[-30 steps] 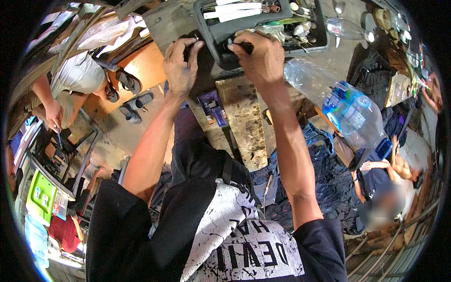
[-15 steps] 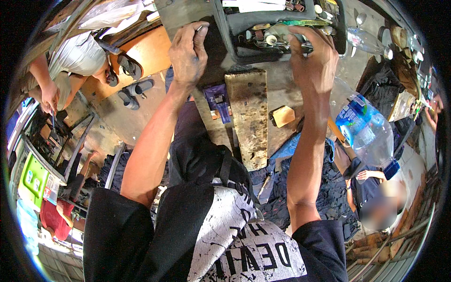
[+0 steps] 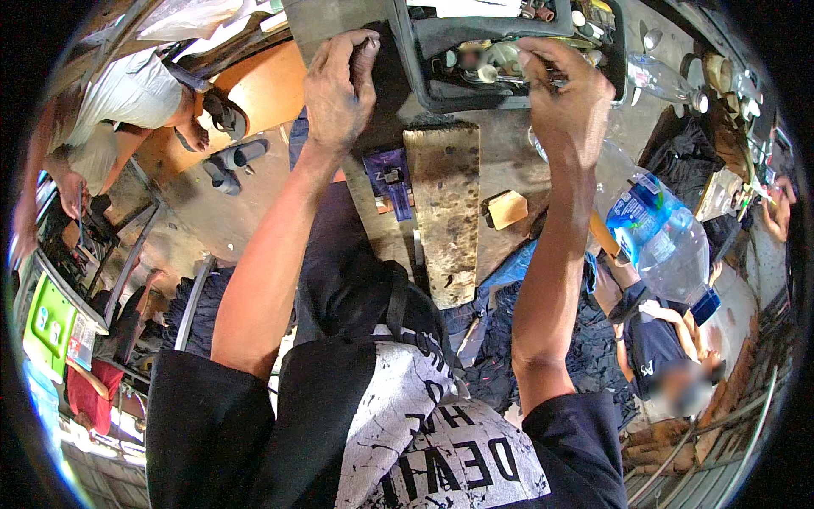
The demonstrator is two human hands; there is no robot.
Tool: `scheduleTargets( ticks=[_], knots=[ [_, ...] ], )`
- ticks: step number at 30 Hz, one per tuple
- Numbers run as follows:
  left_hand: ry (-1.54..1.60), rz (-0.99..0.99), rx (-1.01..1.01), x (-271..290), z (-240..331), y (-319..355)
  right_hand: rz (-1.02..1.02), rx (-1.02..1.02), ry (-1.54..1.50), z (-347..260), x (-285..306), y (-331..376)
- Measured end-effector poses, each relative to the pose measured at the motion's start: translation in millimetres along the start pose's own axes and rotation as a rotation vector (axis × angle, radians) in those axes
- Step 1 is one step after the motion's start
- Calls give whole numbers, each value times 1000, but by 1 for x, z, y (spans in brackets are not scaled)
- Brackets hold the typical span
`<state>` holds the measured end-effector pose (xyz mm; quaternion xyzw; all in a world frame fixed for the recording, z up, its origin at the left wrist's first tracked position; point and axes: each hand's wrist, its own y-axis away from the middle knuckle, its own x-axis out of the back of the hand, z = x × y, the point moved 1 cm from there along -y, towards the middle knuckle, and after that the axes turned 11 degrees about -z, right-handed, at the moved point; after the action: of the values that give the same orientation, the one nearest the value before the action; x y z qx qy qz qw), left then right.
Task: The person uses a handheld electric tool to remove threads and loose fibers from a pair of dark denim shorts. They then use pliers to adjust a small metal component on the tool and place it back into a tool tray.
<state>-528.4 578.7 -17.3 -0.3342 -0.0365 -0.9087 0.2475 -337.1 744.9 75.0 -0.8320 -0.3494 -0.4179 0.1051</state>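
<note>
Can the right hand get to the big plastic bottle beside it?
Probably yes: the plastic bottle lies just beside the right forearm, nothing covering it, but the right hand is busy in the dark tray.

A cluttered repair workshop is shown: a stained, worn wooden workbench and a black plastic tray of small parts.

Daylight scene, strong fisheye warp.
From my feed, the wooden plank sits sharp and evenly lit at centre. Above it, glare whitens metal bits in the dark tray. Right of it, the plastic bottle shines. Far from the plank, edges bend, smear and fall into black.
</note>
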Motion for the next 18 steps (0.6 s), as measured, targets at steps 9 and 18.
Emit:
scheduleTargets(
  ticks=[9, 18],
  knots=[
    [-1, 26, -18, -3, -3, 0, -223, -123, 146, -7, 3, 4],
    [-12, 47, -45, -4, -4, 0, -126, -62, 185, -1, 4, -1]
  ],
)
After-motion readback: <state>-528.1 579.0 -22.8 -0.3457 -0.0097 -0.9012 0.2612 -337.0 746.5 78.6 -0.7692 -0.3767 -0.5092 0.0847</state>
